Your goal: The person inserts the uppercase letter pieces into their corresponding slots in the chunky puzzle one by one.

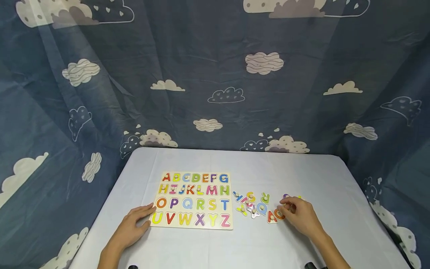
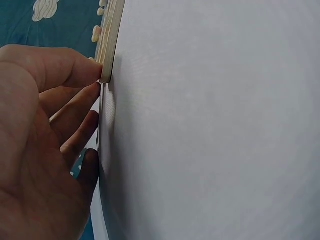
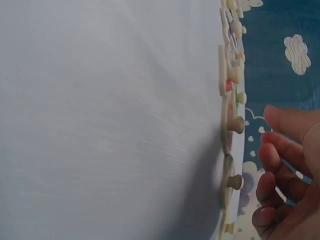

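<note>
A wooden alphabet puzzle board (image 1: pixel 193 227) lies on the white table. Knobbed letters fill its upper two rows; the lower two show printed letters without knobs. My left hand (image 1: pixel 132 226) rests at the board's left edge, its thumb touching the near corner (image 2: pixel 107 75). Over the loose letters on the right hovers my right hand (image 1: pixel 300 216), fingers loosely bent and nothing between them. Closest to its fingertips is an orange O (image 1: pixel 279 214), partly covered by the hand. In the right wrist view, a gap separates the fingers from the wooden knobs (image 3: pixel 236 125).
Between board and right hand lie a red V-shaped letter (image 1: pixel 272 217), a blue Q (image 1: pixel 261 209), a green R (image 1: pixel 265 198), a yellow S (image 1: pixel 251 197) and several others. A purple letter (image 1: pixel 286 195) shows behind the right hand. Cloud-patterned dark cloth (image 1: pixel 208 108) hangs behind the table.
</note>
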`<state>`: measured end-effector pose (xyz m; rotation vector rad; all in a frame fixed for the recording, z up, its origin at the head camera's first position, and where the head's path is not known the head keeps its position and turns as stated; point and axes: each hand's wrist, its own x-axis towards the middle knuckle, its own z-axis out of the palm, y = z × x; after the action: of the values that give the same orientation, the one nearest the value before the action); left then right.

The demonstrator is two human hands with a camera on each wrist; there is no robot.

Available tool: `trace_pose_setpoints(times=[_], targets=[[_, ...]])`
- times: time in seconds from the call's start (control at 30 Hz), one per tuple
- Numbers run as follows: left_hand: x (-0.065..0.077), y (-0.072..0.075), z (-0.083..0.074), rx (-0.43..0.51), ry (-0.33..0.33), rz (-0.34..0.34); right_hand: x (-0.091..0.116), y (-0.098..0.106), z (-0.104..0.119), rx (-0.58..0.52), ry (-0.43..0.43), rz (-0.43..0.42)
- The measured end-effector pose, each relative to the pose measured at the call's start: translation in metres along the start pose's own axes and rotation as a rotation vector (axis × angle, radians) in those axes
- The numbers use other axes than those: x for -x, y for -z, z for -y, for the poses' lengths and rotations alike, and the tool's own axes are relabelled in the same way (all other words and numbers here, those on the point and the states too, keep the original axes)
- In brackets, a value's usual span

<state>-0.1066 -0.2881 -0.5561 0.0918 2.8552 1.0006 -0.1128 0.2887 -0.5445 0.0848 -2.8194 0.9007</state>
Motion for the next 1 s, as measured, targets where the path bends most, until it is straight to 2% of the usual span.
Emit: trace_pose_setpoints(times=[0.27, 0.4, 0.67, 0.83, 1.0], targets=[[-0.001, 0.000, -0.001, 0.008, 0.002, 0.022, 0.014, -0.005, -0.004, 0.066, -0.091, 0.035], [0.000, 0.003, -0.001, 0.000, 0.012, 0.021, 0.014, -0.010, -0.001, 0.046, -0.101, 0.044], [0.000, 0.005, 0.001, 0.010, -0.013, 0.013, 0.016, -0.010, 0.006, 0.040, -0.123, 0.032], [0.001, 0.003, 0.000, 0.014, -0.004, 0.019, 0.018, -0.005, 0.006, 0.037, -0.112, 0.003], [0.002, 0.003, 0.000, 0.008, -0.005, 0.020, 0.010, -0.003, 0.013, 0.025, -0.042, -0.068]])
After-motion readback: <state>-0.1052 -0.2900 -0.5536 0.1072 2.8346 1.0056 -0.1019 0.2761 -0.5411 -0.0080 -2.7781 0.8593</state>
